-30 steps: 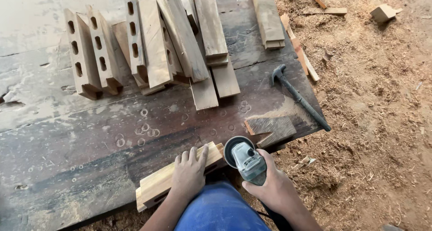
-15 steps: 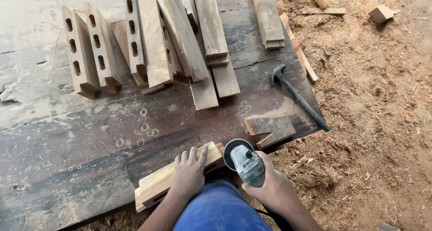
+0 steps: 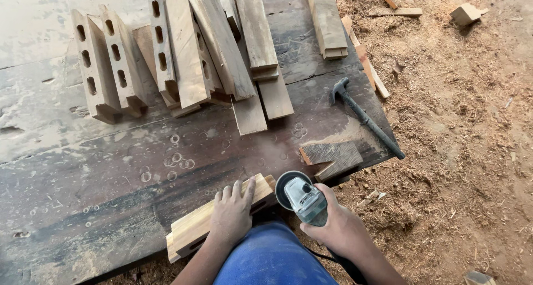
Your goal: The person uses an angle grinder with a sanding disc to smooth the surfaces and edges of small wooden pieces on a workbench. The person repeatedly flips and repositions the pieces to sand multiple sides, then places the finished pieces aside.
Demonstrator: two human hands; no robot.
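My left hand lies flat, fingers spread, on a pale wooden block at the near edge of the dark workbench. The block's right end touches the disc of a grey angle grinder, which my right hand grips by the body. The grinder's cable runs back under my right forearm. My blue-clad knee sits just below the block.
Several long wooden pieces, some with rectangular mortise slots, lie across the bench's far half. A black hammer rests near the right edge beside a wedge-shaped offcut. Sawdust and scrap wood cover the ground at right.
The grinder and my right hand have shifted slightly left, closer to the block's end. My left hand stays pressed on the block.
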